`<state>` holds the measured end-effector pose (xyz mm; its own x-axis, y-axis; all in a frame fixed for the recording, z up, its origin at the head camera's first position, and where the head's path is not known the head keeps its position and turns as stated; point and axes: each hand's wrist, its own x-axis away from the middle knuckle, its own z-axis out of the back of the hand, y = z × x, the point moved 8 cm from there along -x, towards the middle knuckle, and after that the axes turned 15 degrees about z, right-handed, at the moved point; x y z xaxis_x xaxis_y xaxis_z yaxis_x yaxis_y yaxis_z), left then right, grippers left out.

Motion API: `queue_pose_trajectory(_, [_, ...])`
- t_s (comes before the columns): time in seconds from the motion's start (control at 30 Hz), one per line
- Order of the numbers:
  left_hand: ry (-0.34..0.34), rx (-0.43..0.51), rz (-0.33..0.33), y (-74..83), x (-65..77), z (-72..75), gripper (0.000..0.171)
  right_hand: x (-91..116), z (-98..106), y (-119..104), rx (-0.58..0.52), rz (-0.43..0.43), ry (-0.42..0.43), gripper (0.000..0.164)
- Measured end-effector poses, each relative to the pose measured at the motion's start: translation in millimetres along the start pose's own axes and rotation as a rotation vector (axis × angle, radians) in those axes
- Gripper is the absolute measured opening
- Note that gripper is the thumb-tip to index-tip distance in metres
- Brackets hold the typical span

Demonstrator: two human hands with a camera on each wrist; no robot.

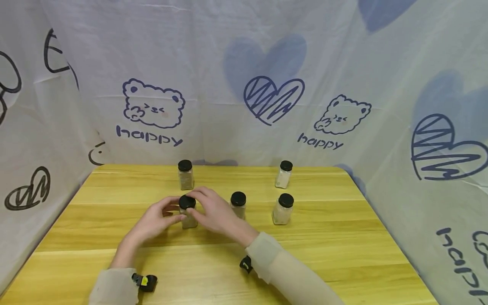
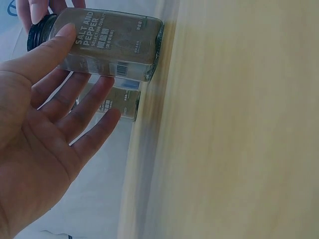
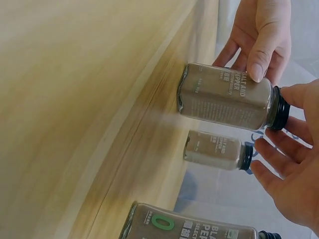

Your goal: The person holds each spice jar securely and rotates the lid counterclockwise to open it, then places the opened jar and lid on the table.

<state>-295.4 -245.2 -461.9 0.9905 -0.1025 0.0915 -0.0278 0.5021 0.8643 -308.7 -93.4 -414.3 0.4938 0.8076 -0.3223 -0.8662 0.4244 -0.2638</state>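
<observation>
A square glass spice jar [image 1: 189, 221] labelled "SALT AND PEPPER", full of grey-brown powder, stands upright at the left of the wooden table. My left hand [image 1: 153, 221] holds its body, the thumb [image 2: 55, 47] on the label side and fingers around the far side. From the right, my right hand [image 1: 218, 212] pinches the black lid [image 3: 280, 108] between thumb and fingers. The lid sits on the jar's neck. Behind it stands a similar salt and pepper jar [image 3: 213, 151], also with a black lid.
Just right of my right hand is a jar [image 1: 238, 206] marked black pepper in the right wrist view, partly hidden. Two paler jars, one nearer [image 1: 282, 213] and one farther [image 1: 283, 178], stand to the right. A printed cloth [image 1: 213, 76] hangs behind the table [image 1: 335, 254].
</observation>
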Motion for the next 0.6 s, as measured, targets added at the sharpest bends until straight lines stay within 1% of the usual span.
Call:
queue_pose_trajectory(0.27, [-0.002,-0.003,0.005,-0.1,-0.3,0.0,0.051,-6.2,0.0,2.4,-0.036,-0.027,0.053,0.05])
queue_pose_trajectory(0.43, [-0.009,-0.004,0.014,0.1,0.0,-0.6,0.05,-6.9,-2.4,7.6,-0.13,-0.06,0.121,0.051])
queue_pose_trajectory(0.6, [-0.017,-0.002,0.021,1.8,0.6,-1.4,0.049,-7.1,-6.8,14.7,-0.237,-0.092,0.2,0.048])
